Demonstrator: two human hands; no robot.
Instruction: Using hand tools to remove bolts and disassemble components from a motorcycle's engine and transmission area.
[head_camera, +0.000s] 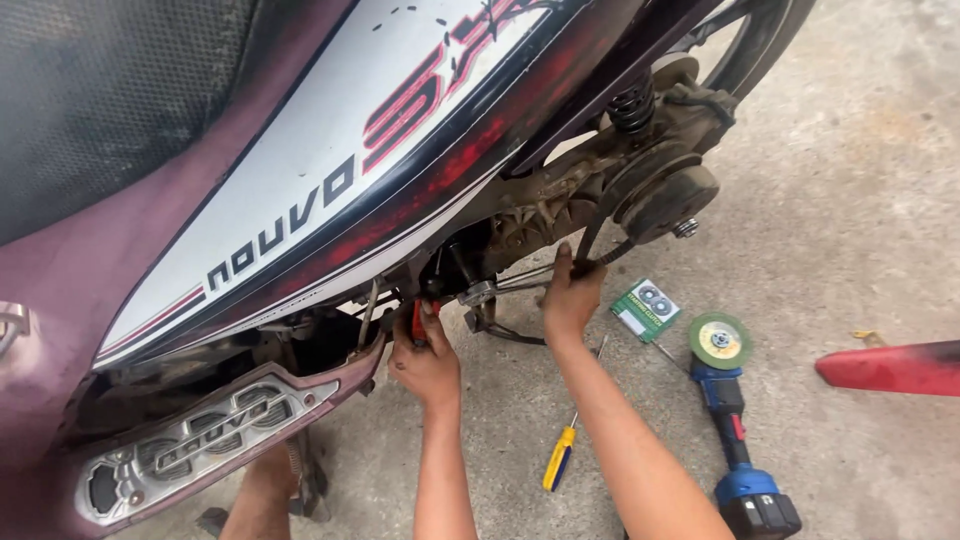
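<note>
Head view looks down along the flank of a maroon and white scooter (300, 190) that fills the left and far part of the scene. My left hand (425, 360) is up under the side panel, fingers closed around a red-handled tool (418, 322) whose working end is hidden in the dark gap of the engine bay. My right hand (570, 300) is further right, gripping a black drive belt (590, 235) that loops up around the dusty rear pulley (665, 195) below the coil shock spring (632, 100). The two hands are apart, each clamped on its own thing. On the concrete floor (860, 200) to the right lie a small green and white box (645, 309), a blue cordless angle grinder (735, 420) with a green disc, and near my right forearm a yellow and blue screwdriver (560, 458). A red panel piece (890, 368) shows at the right edge.
</note>
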